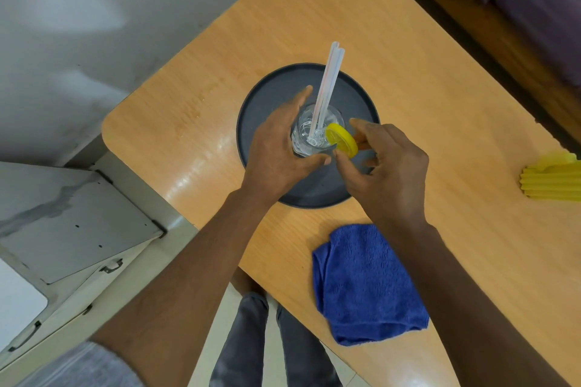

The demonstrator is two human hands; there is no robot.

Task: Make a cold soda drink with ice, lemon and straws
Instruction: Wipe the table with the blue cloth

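Glass (309,138), clear and upright, stands on a dark round tray (355,94) near the middle of a light wooden table (408,50). It holds a clear liquid and what look like ice pieces, though these are hard to separate from reflections. Two straws (328,78), white with faint stripes, stand in the glass, close together and leaning toward the far side of the tray. A yellow lemon slice (341,139) sits at the glass rim on the right side, tilted; whether it is seated on the rim or merely touching it cannot be told. The left hand (279,148) is wrapped round the left side of the glass, fingers curled over the far wall and thumb across the near wall. The right hand (386,166) pinches the lemon slice, thumb below it and forefinger above, the remaining fingers loosely curled behind. A crumpled blue cloth (367,286) lies on the table nearer the person, apart from the tray. A ribbed yellow object (553,179) lies at the right edge of the view, cut off and not identifiable. Grey cabinet units (72,223) with drawer handles stand left of the table.
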